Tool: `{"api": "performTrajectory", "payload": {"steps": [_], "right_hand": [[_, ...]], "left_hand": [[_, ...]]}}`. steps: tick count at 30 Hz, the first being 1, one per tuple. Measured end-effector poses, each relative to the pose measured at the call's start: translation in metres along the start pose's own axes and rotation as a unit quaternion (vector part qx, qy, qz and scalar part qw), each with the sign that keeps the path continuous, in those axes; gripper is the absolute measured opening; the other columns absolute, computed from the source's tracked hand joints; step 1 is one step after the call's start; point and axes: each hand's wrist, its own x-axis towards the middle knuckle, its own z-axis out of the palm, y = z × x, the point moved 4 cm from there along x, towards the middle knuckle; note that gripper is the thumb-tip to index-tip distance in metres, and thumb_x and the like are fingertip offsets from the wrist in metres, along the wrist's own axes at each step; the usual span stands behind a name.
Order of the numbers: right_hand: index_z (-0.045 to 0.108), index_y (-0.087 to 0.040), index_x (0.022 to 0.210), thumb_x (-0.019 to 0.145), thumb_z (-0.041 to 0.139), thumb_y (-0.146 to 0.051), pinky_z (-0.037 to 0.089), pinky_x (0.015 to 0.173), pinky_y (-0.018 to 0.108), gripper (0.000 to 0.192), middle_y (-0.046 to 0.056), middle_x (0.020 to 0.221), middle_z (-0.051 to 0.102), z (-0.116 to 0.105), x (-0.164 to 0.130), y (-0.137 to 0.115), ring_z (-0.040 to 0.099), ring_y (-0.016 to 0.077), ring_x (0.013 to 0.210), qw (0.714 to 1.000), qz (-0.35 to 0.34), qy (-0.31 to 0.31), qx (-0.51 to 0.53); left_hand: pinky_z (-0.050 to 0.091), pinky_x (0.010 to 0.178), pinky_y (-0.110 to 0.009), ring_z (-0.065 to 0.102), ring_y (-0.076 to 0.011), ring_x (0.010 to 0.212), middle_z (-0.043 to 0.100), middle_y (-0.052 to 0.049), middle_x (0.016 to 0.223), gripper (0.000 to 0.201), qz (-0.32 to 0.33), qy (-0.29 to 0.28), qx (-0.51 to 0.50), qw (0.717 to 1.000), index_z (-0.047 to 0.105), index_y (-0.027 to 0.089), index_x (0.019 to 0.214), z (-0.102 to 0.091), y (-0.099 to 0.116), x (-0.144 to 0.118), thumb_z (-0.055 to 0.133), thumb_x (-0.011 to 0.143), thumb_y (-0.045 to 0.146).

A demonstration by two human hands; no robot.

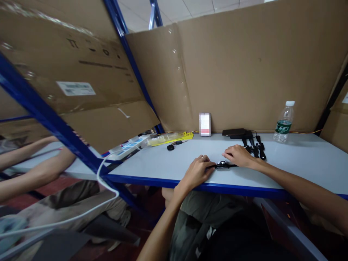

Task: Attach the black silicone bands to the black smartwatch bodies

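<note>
1. Writing is scarce and mostly unreadable. A green label is wrapped round a clear water bottle (pixel 283 121) with a white cap, but its white characters are too small to be read. A white sticker (pixel 75 88) with printed lines is seen on the cardboard sheet (pixel 67 72) far to the left of the bottle; the print is blurred. Dark handling symbols are printed above that sticker. A small card (pixel 204 124), white over a pink band, is propped left of the bottle, and its face is blurred out.

2. A smartwatch (pixel 223 165) with a black strap is laid flat on the pale grey table (pixel 299 159), left of the bottle and nearer the blue front edge.

3. The left hand (pixel 197 172) is held palm down with its fingers curled loosely, and the fingertips are pressed on the strap's left end. A ring is worn on one finger.

4. The right hand (pixel 239 155) is laid palm down with the fingers together and slightly bent, over the strap's right end, just beside the watch case. Whether the strap is pinched or only touched cannot be told.

5. Several loose black straps (pixel 255 146) are laid side by side between the right hand and the bottle. A dark phone (pixel 233 132) is set behind them, against the cardboard wall.

6. Well left of the bottle, a black key fob (pixel 174 145), a yellow packet (pixel 171 138) and a white power strip (pixel 127 146) are lined along the table's back.

7. Another person's bare forearms (pixel 32 170) are seen beyond a blue shelf post (pixel 54 123), at the far left.
</note>
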Motion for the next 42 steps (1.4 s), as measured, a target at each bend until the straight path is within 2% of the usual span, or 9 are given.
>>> {"api": "performTrajectory", "payload": {"steps": [5, 8, 10, 18, 23, 30, 33, 37, 42], "right_hand": [[0.076, -0.021, 0.095, 0.084, 0.056, -0.019, 0.031, 0.065, 0.028, 0.023, 0.006, 0.093, 0.073, -0.003, -0.002, 0.0, 0.058, 0.0177, 0.076, 0.993, -0.034, -0.102, 0.041], [0.074, -0.021, 0.097, 0.073, 0.062, -0.015, 0.034, 0.066, 0.028, 0.027, 0.005, 0.091, 0.07, -0.01, -0.005, -0.004, 0.056, 0.0174, 0.074, 0.98, -0.069, -0.174, 0.073], [0.073, -0.02, 0.095, 0.07, 0.064, -0.014, 0.035, 0.067, 0.027, 0.028, 0.004, 0.09, 0.068, -0.015, -0.007, -0.005, 0.055, 0.0176, 0.076, 0.975, -0.081, -0.191, 0.076], [0.072, -0.021, 0.097, 0.074, 0.065, -0.01, 0.035, 0.064, 0.026, 0.027, 0.001, 0.084, 0.067, -0.009, -0.008, -0.002, 0.055, 0.0151, 0.071, 0.974, -0.08, -0.199, 0.078], [0.072, -0.021, 0.088, 0.077, 0.064, -0.01, 0.033, 0.062, 0.026, 0.018, 0.001, 0.08, 0.066, -0.01, -0.009, -0.004, 0.054, 0.0151, 0.07, 0.976, -0.095, -0.186, 0.054], [0.077, -0.022, 0.102, 0.075, 0.065, -0.013, 0.035, 0.061, 0.026, 0.031, 0.001, 0.081, 0.07, -0.008, -0.008, -0.002, 0.057, 0.0154, 0.069, 0.976, -0.068, -0.191, 0.077], [0.077, -0.02, 0.108, 0.077, 0.062, -0.012, 0.037, 0.062, 0.026, 0.035, 0.003, 0.082, 0.073, -0.011, -0.008, -0.006, 0.059, 0.0153, 0.07, 0.98, -0.041, -0.171, 0.095], [0.079, -0.018, 0.098, 0.081, 0.058, -0.011, 0.038, 0.064, 0.026, 0.027, 0.005, 0.082, 0.075, -0.016, -0.008, -0.01, 0.062, 0.0159, 0.072, 0.986, -0.019, -0.146, 0.072], [0.079, -0.019, 0.096, 0.082, 0.057, -0.011, 0.036, 0.064, 0.026, 0.027, 0.005, 0.081, 0.075, -0.018, -0.009, -0.012, 0.061, 0.0159, 0.071, 0.987, -0.021, -0.146, 0.057]], "left_hand": [[0.049, 0.091, -0.039, 0.059, -0.0247, 0.101, 0.065, -0.009, 0.105, 0.031, -0.001, -0.018, 0.005, 1.0, 0.069, 0.023, 0.125, 0.0, 0.002, 0.0, 0.058, 0.097, 0.028], [0.047, 0.09, -0.039, 0.058, -0.0249, 0.102, 0.063, -0.009, 0.105, 0.039, 0.006, -0.026, 0.015, 1.0, 0.062, 0.024, 0.136, 0.002, 0.003, -0.002, 0.055, 0.098, 0.027], [0.046, 0.091, -0.039, 0.057, -0.0249, 0.102, 0.062, -0.008, 0.105, 0.045, 0.012, -0.027, 0.021, 0.999, 0.057, 0.026, 0.143, 0.002, 0.002, -0.003, 0.054, 0.098, 0.027], [0.044, 0.09, -0.04, 0.056, -0.0251, 0.102, 0.06, -0.008, 0.104, 0.045, 0.018, -0.046, 0.029, 0.998, 0.054, 0.028, 0.146, 0.005, 0.001, -0.004, 0.05, 0.101, 0.028], [0.044, 0.091, -0.039, 0.057, -0.0241, 0.101, 0.06, -0.008, 0.105, 0.042, 0.018, -0.052, 0.019, 0.998, 0.056, 0.028, 0.143, 0.005, -0.001, -0.004, 0.045, 0.103, 0.028], [0.045, 0.09, -0.039, 0.058, -0.0249, 0.103, 0.062, -0.008, 0.104, 0.038, 0.011, -0.042, 0.004, 0.999, 0.062, 0.027, 0.137, 0.003, 0.0, -0.003, 0.049, 0.101, 0.027], [0.045, 0.088, -0.039, 0.059, -0.0249, 0.101, 0.063, -0.008, 0.103, 0.035, 0.011, -0.037, 0.006, 0.999, 0.067, 0.026, 0.131, 0.002, 0.001, -0.002, 0.051, 0.1, 0.025], [0.045, 0.086, -0.038, 0.059, -0.024, 0.099, 0.063, -0.008, 0.101, 0.033, 0.017, -0.032, 0.006, 0.999, 0.069, 0.025, 0.128, 0.002, 0.001, -0.002, 0.054, 0.099, 0.024], [0.045, 0.084, -0.037, 0.059, -0.0237, 0.098, 0.063, -0.008, 0.099, 0.031, 0.021, -0.028, 0.013, 0.999, 0.071, 0.026, 0.126, 0.001, 0.002, -0.001, 0.054, 0.1, 0.023]]}}
